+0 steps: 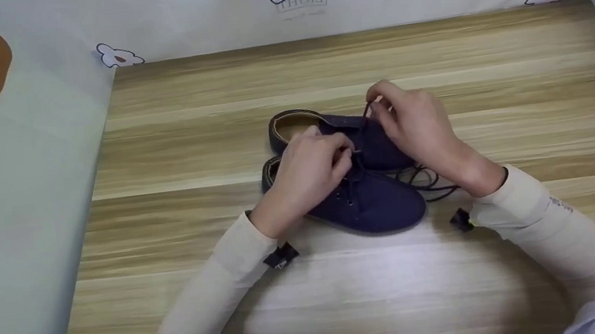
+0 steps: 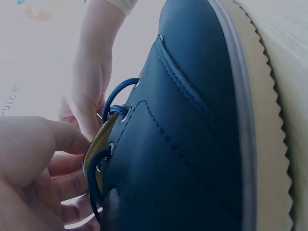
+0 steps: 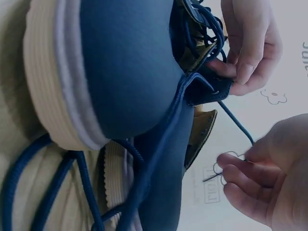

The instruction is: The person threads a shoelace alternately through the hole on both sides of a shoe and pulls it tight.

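Two dark navy lace-up shoes lie side by side, toes to the right: the near shoe (image 1: 387, 207) and the far shoe (image 1: 386, 147). My left hand (image 1: 309, 168) reaches over the near shoe and pinches its eyelet flap (image 3: 220, 90), seen in the right wrist view. Between thumb and fingers, my right hand (image 1: 419, 121) grips a dark shoelace (image 3: 236, 121) close to its end, just above the far shoe. That lace runs taut to the flap. Another stretch of lace loops through the metal eyelets (image 2: 126, 113) in the left wrist view. The far shoe's flap (image 3: 202, 132) stands apart.
Loose lace coils (image 1: 431, 190) lie on the wood-grain table (image 1: 189, 163) beyond the toes. A pale wall covering (image 1: 188, 16) with printed flowers rises behind the table's back edge. Small black devices (image 1: 281, 256) hang at both wrists.
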The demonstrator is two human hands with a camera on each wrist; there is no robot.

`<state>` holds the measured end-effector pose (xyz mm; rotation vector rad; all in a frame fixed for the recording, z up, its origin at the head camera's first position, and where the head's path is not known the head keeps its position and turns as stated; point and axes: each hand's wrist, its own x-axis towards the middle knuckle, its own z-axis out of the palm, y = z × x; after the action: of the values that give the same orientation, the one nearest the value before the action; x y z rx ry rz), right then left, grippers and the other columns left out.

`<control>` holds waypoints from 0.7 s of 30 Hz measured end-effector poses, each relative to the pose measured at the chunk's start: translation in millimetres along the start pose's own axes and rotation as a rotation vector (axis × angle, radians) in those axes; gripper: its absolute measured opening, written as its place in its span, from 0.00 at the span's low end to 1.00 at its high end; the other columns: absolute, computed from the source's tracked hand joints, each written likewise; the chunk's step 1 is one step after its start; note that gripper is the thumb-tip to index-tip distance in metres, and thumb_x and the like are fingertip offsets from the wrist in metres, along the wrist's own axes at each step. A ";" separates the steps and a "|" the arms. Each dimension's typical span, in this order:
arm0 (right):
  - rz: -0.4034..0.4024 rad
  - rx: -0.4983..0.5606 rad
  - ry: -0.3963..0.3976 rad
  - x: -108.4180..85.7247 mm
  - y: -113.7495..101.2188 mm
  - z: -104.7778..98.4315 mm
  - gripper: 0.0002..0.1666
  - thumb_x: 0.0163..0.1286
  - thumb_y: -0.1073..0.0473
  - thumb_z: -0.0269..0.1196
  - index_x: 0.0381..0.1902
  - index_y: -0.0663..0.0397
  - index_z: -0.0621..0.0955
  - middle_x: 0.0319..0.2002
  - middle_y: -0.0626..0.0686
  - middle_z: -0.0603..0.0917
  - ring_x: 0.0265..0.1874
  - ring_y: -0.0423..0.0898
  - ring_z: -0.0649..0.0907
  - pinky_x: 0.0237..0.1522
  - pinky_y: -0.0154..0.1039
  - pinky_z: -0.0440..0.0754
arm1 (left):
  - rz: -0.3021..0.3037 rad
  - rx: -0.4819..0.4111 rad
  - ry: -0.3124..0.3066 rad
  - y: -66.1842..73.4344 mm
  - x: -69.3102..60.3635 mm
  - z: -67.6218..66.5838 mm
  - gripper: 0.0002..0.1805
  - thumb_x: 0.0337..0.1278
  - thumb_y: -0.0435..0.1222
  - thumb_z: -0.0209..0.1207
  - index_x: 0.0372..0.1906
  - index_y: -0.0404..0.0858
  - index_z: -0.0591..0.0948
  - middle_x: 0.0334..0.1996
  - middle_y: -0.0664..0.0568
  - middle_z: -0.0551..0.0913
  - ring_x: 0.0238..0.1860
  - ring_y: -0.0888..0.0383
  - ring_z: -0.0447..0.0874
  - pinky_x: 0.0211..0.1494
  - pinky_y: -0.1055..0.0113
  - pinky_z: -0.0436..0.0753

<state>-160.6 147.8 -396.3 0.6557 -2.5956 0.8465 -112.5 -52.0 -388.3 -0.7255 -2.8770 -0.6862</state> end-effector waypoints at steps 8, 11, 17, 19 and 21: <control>-0.027 0.070 -0.046 -1.5 2.3 -2.7 0.05 0.70 0.63 0.60 0.41 0.55 0.83 0.34 0.54 0.90 0.25 0.48 0.85 0.29 0.39 0.77 | -0.025 -0.006 -0.031 -0.6 3.3 -1.7 0.11 0.66 0.41 0.55 0.41 0.46 0.88 0.29 0.58 0.88 0.30 0.55 0.73 0.40 0.61 0.73; -0.021 0.097 -0.109 -5.9 2.6 -1.6 0.07 0.66 0.67 0.62 0.40 0.56 0.85 0.36 0.55 0.90 0.29 0.48 0.87 0.33 0.41 0.81 | -0.033 -0.011 -0.041 -1.0 4.4 -2.8 0.12 0.66 0.41 0.55 0.43 0.46 0.89 0.33 0.58 0.89 0.31 0.55 0.73 0.40 0.60 0.74; 0.055 0.098 -0.204 -10.6 3.1 3.7 0.09 0.64 0.64 0.62 0.38 0.58 0.88 0.35 0.55 0.90 0.30 0.47 0.87 0.34 0.41 0.83 | -0.038 -0.010 -0.076 -2.3 7.7 -7.3 0.13 0.67 0.42 0.55 0.45 0.48 0.89 0.38 0.57 0.90 0.35 0.55 0.79 0.42 0.60 0.78; 0.078 0.097 -0.217 -11.8 3.3 5.5 0.08 0.65 0.61 0.64 0.36 0.59 0.87 0.33 0.55 0.90 0.29 0.47 0.88 0.33 0.41 0.83 | -0.039 -0.001 -0.090 -3.1 9.3 -9.0 0.12 0.67 0.43 0.55 0.45 0.49 0.89 0.38 0.58 0.90 0.37 0.56 0.82 0.42 0.60 0.80; 0.097 0.094 -0.216 -12.7 3.8 7.2 0.09 0.66 0.59 0.65 0.33 0.59 0.87 0.31 0.55 0.90 0.28 0.47 0.87 0.32 0.40 0.82 | -0.039 0.009 -0.102 -4.0 10.8 -10.2 0.12 0.68 0.43 0.55 0.45 0.50 0.89 0.39 0.58 0.90 0.39 0.57 0.84 0.43 0.59 0.82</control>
<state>-153.1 150.2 -409.2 0.6852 -2.8144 0.9817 -124.0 -55.0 -378.6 -0.7258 -2.9915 -0.6596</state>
